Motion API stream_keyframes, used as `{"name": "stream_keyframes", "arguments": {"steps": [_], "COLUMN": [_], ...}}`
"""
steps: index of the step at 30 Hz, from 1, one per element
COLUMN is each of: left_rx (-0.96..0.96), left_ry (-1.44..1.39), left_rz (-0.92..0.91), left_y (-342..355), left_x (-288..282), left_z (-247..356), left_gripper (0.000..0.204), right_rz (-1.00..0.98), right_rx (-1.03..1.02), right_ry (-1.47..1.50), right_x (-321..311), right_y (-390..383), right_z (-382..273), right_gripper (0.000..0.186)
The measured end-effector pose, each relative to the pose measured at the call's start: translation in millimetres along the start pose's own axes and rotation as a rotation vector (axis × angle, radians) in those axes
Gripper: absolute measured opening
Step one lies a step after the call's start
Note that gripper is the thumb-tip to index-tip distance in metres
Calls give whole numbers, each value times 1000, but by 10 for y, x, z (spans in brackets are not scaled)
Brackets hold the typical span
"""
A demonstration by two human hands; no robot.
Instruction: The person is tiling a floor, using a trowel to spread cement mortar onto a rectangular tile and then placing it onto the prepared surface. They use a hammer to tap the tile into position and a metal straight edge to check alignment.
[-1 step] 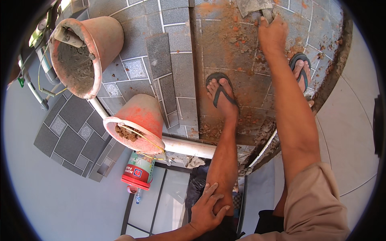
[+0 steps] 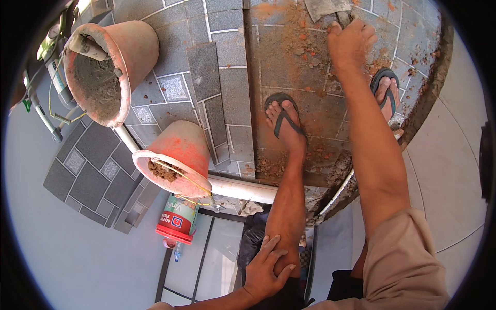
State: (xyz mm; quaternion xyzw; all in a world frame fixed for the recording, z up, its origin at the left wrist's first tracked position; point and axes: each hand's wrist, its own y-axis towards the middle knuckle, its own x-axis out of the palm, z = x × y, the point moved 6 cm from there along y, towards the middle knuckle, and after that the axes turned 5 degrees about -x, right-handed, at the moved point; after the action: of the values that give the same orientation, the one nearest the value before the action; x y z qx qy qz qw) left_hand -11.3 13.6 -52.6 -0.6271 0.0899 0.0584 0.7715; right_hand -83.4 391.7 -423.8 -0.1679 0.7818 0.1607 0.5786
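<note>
My right hand (image 2: 352, 44) is closed around the short handle of a trowel at the upper right. The trowel's flat grey blade (image 2: 325, 8) lies low over the dirty tiled floor, its far end cut off by the picture's edge. Reddish soil and broken crumbs (image 2: 305, 51) are scattered beside the blade. My left hand (image 2: 266, 271) rests on my left leg just below the knee, fingers spread, holding nothing.
Left stand a bucket of grey mortar (image 2: 98, 88) and a reddish bucket (image 2: 181, 144) with brown soil. A paint pail (image 2: 178, 219) is beyond them. A loose tile strip (image 2: 204, 72) lies mid-floor. My sandalled feet flank the dirt; a soil-filled trench (image 2: 426, 98) runs right.
My right hand has shifted very slightly left and its wrist has turned a little. The trowel blade and my left hand look unmoved.
</note>
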Motion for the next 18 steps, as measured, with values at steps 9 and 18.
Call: {"name": "stream_keyframes", "arguments": {"steps": [9, 18], "left_rx": [-6, -38], "left_ry": [-17, -23], "left_rz": [-11, -13], "left_y": [64, 69], "left_x": [-50, -28], "left_z": [104, 135], "left_gripper": [41, 42], "right_rz": [-439, -356], "right_rx": [-250, -302], "right_ry": [650, 351], "right_x": [1052, 894], "right_y": [-289, -357], "right_z": [-1208, -1305], "right_gripper": [46, 38]}}
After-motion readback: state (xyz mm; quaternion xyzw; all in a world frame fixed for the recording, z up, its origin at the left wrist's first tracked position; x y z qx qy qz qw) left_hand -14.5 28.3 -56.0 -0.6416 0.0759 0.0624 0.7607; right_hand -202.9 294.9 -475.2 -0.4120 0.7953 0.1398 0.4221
